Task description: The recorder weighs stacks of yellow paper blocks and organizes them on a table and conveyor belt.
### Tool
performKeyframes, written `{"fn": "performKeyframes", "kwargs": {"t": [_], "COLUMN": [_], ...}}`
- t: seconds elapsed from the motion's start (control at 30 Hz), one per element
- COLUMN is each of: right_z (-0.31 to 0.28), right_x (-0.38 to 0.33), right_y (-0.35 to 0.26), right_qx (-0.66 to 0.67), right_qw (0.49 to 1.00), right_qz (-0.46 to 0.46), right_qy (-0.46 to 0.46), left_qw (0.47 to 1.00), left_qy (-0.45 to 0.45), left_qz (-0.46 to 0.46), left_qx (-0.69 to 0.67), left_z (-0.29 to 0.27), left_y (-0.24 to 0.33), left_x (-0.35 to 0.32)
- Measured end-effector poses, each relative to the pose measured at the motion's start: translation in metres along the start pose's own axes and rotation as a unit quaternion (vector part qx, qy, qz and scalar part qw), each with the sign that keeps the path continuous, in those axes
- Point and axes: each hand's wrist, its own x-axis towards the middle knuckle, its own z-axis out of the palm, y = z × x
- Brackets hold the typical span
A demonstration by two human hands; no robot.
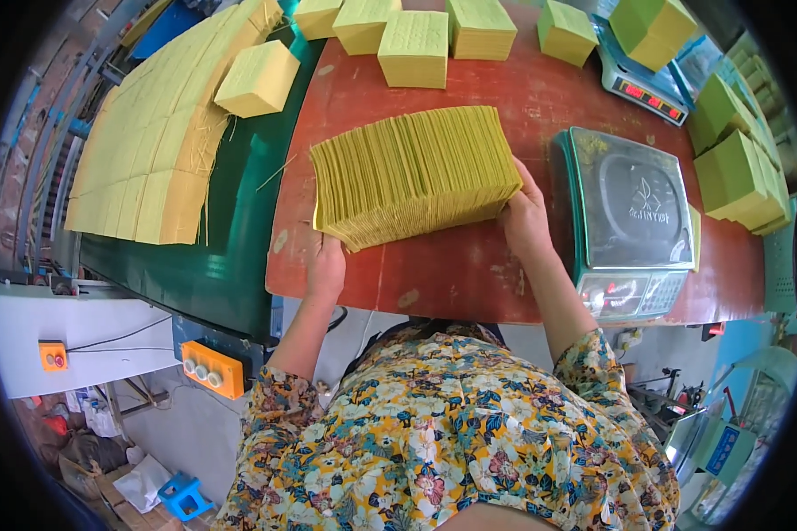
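Note:
A thick stack of yellow paper sheets (416,173) is held between my two hands over the red tabletop (469,283). Its many sheet edges face up, and the stack tilts slightly, with its right end higher. My left hand (326,265) is closed on the lower left corner, its fingers partly hidden beneath the paper. At the other end my right hand (527,212) grips the right side, with the thumb along the edge and the fingers mostly underneath. Just right of that hand is a digital scale (633,199) with a dark, covered platform.
Several yellow paper stacks (413,49) line the far edge. A second scale (642,93) bears a stack, and more stacks (742,181) stand at the right. At left, a green conveyor belt (177,274) carries rows of paper (146,142). An orange button box (212,368) hangs below.

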Motion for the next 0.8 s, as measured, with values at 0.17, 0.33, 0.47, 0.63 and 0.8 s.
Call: {"fn": "performKeyframes", "kwargs": {"t": [0.17, 0.33, 0.47, 0.63, 0.8], "right_z": [-0.005, -0.007, -0.009, -0.009, -0.011], "right_x": [0.005, 0.006, 0.008, 0.009, 0.01], "right_y": [-0.001, -0.001, 0.001, 0.002, 0.006], "right_qx": [-0.019, -0.001, 0.007, 0.011, 0.014], "right_qw": [0.999, 1.0, 1.0, 1.0, 0.999], "right_qz": [-0.02, -0.02, -0.013, -0.01, -0.031], "right_qy": [-0.017, -0.008, -0.001, 0.0, -0.005], "left_qw": [1.0, 0.997, 0.998, 0.998, 0.998], "left_qy": [0.028, 0.047, 0.046, 0.047, 0.035], "left_qz": [-0.006, -0.06, 0.01, -0.036, -0.057], "left_qx": [-0.013, 0.005, 0.05, 0.003, 0.004], "left_z": [0.002, 0.004, 0.002, 0.001, 0.001], "left_y": [-0.016, -0.007, -0.005, -0.011, -0.017], "left_x": [0.003, 0.0, -0.002, 0.002, -0.001]}}
